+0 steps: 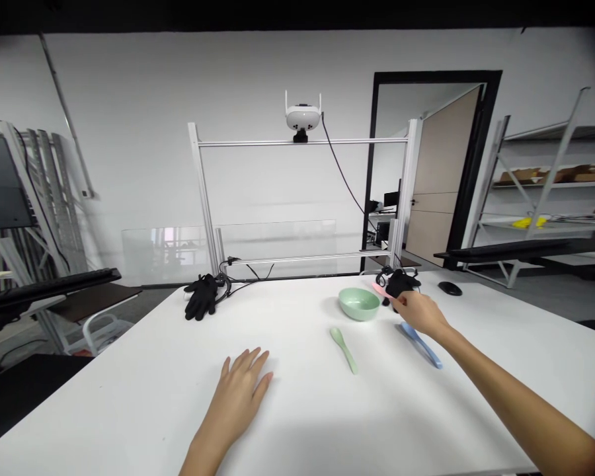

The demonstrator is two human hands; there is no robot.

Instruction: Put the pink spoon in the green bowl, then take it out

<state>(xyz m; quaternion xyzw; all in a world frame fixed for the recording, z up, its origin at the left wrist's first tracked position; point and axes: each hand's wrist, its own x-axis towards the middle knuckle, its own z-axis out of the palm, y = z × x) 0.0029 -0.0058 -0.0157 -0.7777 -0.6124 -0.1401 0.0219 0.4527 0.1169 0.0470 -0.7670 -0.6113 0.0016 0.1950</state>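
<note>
Pinched in my right hand [419, 312] is a pink spoon [382, 289], its head pointing left, held above the table just right of a green bowl [359, 304]. A blue spoon [421, 345] lies on the table below my right wrist. In front of the bowl rests a green spoon [344, 350], its head toward the back left. My left hand [242, 390] is at the table's left front, palm down with fingers spread and nothing in it.
On the white table [297, 423], a black glove [201, 296] with cables lies at the back left. Another black glove [401, 282] sits behind my right hand, near a black mouse [449, 288]. A metal frame [302, 142] carrying a white camera device [303, 118] stands at the back edge.
</note>
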